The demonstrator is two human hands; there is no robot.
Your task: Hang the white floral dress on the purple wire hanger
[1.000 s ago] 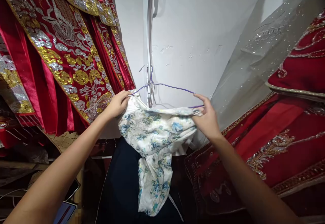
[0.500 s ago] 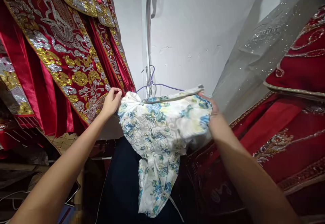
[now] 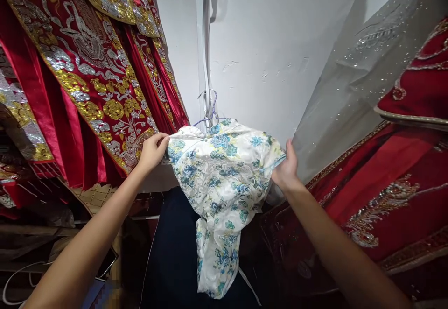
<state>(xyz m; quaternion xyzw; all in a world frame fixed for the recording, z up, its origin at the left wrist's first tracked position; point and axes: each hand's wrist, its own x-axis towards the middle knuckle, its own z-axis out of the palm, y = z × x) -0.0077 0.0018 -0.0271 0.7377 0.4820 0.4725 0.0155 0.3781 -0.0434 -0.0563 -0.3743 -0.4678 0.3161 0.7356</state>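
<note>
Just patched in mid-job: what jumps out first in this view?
Centre frame, a white dress with blue flowers hangs on a purple wire hanger, gripped by the left hand and right hand. Red robes with gold and silver embroidery fill the left; a red beaded gown the right.

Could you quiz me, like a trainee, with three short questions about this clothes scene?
1. True or false: the floral garment covers most of the purple hanger, leaving mainly its hook in view.
2. Which hand grips the garment's edge nearest the red and gold embroidered robes? A) left hand B) right hand
3. Fill in: the hanger's hook sits in front of a ___ wall.

Key
1. True
2. A
3. white
</note>
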